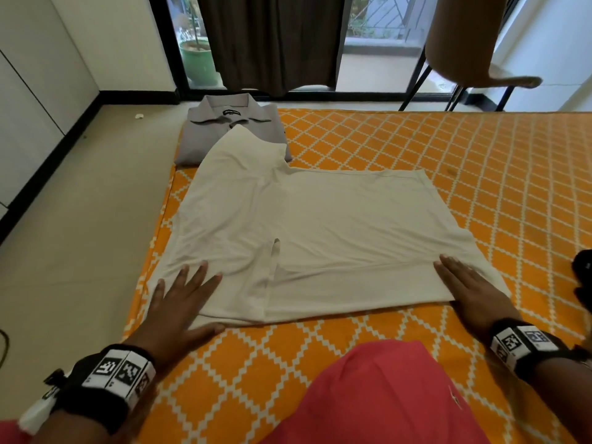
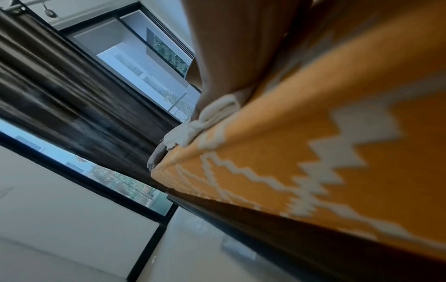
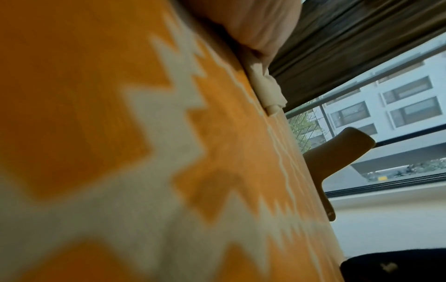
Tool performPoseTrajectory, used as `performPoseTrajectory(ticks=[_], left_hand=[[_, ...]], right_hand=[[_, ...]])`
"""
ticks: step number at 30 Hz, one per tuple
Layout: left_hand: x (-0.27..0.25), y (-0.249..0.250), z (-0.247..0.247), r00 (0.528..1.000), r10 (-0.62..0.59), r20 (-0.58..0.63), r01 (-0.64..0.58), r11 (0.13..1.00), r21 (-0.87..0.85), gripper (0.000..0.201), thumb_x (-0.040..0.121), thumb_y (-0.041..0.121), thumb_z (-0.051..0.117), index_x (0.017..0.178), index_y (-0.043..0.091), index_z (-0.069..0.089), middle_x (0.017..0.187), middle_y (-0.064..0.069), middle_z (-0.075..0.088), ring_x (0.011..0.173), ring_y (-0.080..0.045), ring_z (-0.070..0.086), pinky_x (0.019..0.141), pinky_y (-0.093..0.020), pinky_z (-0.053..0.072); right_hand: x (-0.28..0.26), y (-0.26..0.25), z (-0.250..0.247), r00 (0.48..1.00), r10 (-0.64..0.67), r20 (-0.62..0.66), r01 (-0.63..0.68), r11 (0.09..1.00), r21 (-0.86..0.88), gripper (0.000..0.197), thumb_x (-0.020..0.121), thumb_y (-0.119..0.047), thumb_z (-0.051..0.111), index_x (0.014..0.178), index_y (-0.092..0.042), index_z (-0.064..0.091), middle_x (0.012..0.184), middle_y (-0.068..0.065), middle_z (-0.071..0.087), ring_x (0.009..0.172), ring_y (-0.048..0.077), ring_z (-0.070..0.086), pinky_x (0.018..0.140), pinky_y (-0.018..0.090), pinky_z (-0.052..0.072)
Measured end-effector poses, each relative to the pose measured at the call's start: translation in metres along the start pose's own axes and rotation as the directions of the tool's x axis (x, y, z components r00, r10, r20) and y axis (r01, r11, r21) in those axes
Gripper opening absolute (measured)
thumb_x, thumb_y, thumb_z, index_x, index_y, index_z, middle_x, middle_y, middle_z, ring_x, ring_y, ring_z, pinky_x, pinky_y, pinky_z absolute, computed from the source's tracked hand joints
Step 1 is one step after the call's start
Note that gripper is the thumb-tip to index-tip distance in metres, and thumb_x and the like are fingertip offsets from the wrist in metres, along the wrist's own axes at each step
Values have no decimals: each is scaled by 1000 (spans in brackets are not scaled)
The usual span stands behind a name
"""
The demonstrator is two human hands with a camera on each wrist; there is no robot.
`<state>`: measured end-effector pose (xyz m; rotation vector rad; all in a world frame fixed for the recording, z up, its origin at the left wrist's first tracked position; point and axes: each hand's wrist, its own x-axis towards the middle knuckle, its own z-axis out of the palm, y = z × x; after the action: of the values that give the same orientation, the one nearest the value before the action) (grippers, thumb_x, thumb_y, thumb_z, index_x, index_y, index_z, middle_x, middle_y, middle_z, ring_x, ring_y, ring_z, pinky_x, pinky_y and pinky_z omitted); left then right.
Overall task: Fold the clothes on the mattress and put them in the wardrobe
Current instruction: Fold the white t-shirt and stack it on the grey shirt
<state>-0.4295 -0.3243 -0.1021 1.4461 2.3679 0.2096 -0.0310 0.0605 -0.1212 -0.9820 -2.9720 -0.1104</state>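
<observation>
A cream garment [image 1: 314, 232] lies spread flat on the orange patterned mattress [image 1: 480, 174], its near part folded over. My left hand [image 1: 182, 299] rests flat on its near left corner, fingers spread and straight. My right hand [image 1: 467, 290] presses flat on its near right corner. A folded grey collared shirt [image 1: 224, 123] sits at the mattress's far left corner, partly under the cream garment's far tip. In the left wrist view the cream fabric edge [image 2: 212, 118] bunches under my palm on the mattress [image 2: 337, 133]. In the right wrist view the cream fabric [image 3: 267, 89] shows the same.
White cabinet doors [image 1: 35, 91] line the left wall beyond a strip of bare floor [image 1: 80, 219]. A dark curtain [image 1: 272, 40] hangs over the glass door ahead. A tan chair [image 1: 464, 46] stands at the far right. A dark item [image 1: 583, 274] lies at the right edge.
</observation>
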Motion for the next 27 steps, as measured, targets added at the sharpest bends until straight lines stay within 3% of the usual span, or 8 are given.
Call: performPoseTrajectory(ticks=[2, 4, 6, 8, 11, 14, 20, 27], left_hand=[[-2, -3, 0, 999, 40, -35, -41, 998, -45, 72, 85, 56, 32, 143, 62, -10, 158, 16, -4, 151, -20, -4, 117, -41, -8], [-1, -4, 3, 993, 55, -102, -49, 997, 54, 98, 90, 14, 50, 139, 64, -20, 158, 13, 2, 150, -26, 7, 118, -49, 4], [-1, -1, 7, 994, -2, -109, 24, 979, 204, 116, 86, -7, 53, 138, 60, -26, 158, 13, -9, 149, -30, 4, 115, -59, 12], [-1, 4, 7, 994, -35, -106, 66, 951, 302, 115, 87, -7, 52, 138, 57, -29, 155, 13, -24, 149, -36, 0, 111, -66, 15], [-4, 15, -3, 992, -116, 38, 91, 911, 401, 105, 92, -7, 41, 137, 50, -35, 144, 9, -44, 148, -40, -7, 114, -63, 14], [-9, 27, -12, 972, -176, 157, 90, 891, 446, 104, 90, -11, 37, 131, 48, -38, 150, 8, -42, 147, -40, -11, 115, -61, 12], [-29, 33, -19, 930, -181, 319, 5, 876, 482, 112, 88, -18, 35, 125, 63, -33, 153, 8, -39, 146, -42, -15, 113, -63, 12], [-47, 45, -25, 893, -186, 409, 2, 912, 410, 99, 94, -10, 35, 141, 57, -21, 154, 6, -37, 145, -43, -18, 114, -65, 13]], right_hand=[[-2, -2, -3, 999, 30, 23, -29, 999, -36, 86, 64, 0, 84, 141, -2, 46, 145, 19, 44, 128, 39, 50, 105, 49, 31], [-3, -2, -5, 997, 74, -5, -74, 996, -41, 77, 80, -4, 71, 147, -3, 34, 153, 18, 29, 138, 37, 38, 112, 42, 23], [-3, -5, -8, 985, 165, 48, -164, 986, -32, 71, 96, -13, 52, 154, -7, 12, 160, 14, 10, 148, 30, 16, 118, 35, 10], [-1, -8, -17, 951, 264, 163, -257, 964, -63, 69, 102, -19, 37, 154, -8, -7, 162, 11, -5, 150, 25, 2, 120, 32, 9], [-1, -9, -31, 916, 301, 265, -277, 953, -125, 67, 103, -16, 29, 151, -3, -16, 161, 14, -11, 150, 25, -2, 121, 33, 13], [-6, -6, -41, 906, 300, 300, -268, 953, -142, 68, 102, -9, 29, 150, -2, -19, 161, 16, -13, 150, 27, -1, 121, 35, 19], [-21, -4, -48, 864, 336, 373, -309, 942, -132, 68, 100, -5, 24, 151, -8, -20, 162, 9, -15, 150, 27, -2, 120, 37, 21], [-36, 7, -52, 812, 358, 460, -336, 933, -133, 78, 95, 4, 26, 149, -16, -27, 160, 3, -23, 150, 30, -3, 120, 40, 19]])
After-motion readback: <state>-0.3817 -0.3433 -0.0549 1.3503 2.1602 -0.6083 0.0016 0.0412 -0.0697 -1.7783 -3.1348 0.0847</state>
